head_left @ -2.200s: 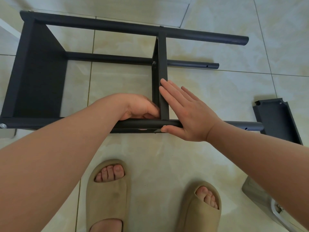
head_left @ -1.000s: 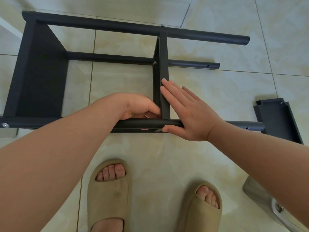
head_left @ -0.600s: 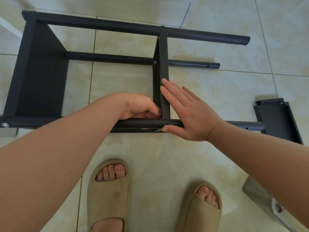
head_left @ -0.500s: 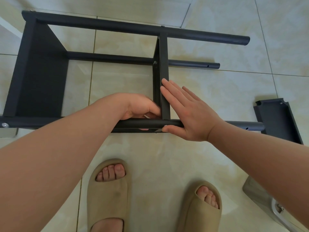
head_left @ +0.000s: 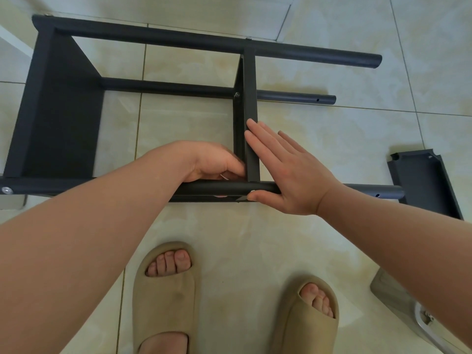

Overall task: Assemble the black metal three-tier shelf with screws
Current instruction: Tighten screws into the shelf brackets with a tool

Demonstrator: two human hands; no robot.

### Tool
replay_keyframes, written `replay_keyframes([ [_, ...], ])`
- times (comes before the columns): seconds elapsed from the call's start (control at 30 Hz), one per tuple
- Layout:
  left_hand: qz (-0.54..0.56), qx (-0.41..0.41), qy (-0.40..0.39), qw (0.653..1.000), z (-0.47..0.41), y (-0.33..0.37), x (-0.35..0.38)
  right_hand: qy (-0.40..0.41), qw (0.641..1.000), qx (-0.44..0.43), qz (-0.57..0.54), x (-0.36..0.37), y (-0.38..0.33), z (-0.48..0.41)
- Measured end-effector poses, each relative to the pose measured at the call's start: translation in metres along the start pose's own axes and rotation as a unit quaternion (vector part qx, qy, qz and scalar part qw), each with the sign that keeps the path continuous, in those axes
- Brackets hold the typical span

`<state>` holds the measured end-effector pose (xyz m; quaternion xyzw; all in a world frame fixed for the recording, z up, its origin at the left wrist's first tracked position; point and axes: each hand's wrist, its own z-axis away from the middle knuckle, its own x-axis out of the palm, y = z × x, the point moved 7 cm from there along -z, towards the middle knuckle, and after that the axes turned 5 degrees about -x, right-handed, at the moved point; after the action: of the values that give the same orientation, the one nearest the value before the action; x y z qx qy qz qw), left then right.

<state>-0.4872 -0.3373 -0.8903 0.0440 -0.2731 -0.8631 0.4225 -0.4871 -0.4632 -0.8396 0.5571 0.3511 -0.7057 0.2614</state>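
Observation:
The black shelf frame lies on its side on the tiled floor, its near pole (head_left: 204, 187) running left to right. One tier panel (head_left: 61, 118) closes the left end and a middle tier panel (head_left: 249, 98) stands across the poles. My left hand (head_left: 212, 162) is curled at the corner where the middle panel meets the near pole, pinching a small silver part (head_left: 224, 176) that is mostly hidden. My right hand (head_left: 288, 175) lies flat, its straight fingers pressing the panel's right face and its thumb against the front of the near pole.
A loose third tier panel (head_left: 426, 185) lies on the floor at the right, past the pole ends. A screw head (head_left: 7, 190) shows at the near pole's left end. My feet in beige slippers (head_left: 166, 290) stand just in front. A grey metal object (head_left: 398, 300) sits at lower right.
Both hands stay at the same joint. Only my left fingers shift slightly, and the small silver part now shows between them.

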Motion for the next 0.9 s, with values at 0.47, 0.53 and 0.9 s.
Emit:
replay_keyframes([
  [0.47,0.003,-0.013,-0.004,1.000,0.0000,0.0003,0.0017,-0.001,1.000,-0.005,-0.005,0.0001,-0.0012,-0.0003],
  [0.53,0.002,-0.011,0.000,1.000,-0.0007,0.0004,0.0023,-0.002,1.000,-0.005,-0.006,-0.0005,-0.0010,-0.0001],
  [0.9,0.041,-0.013,-0.027,0.999,-0.0002,-0.0031,0.0006,-0.003,1.000,-0.004,0.001,0.0012,-0.0003,-0.0007],
])
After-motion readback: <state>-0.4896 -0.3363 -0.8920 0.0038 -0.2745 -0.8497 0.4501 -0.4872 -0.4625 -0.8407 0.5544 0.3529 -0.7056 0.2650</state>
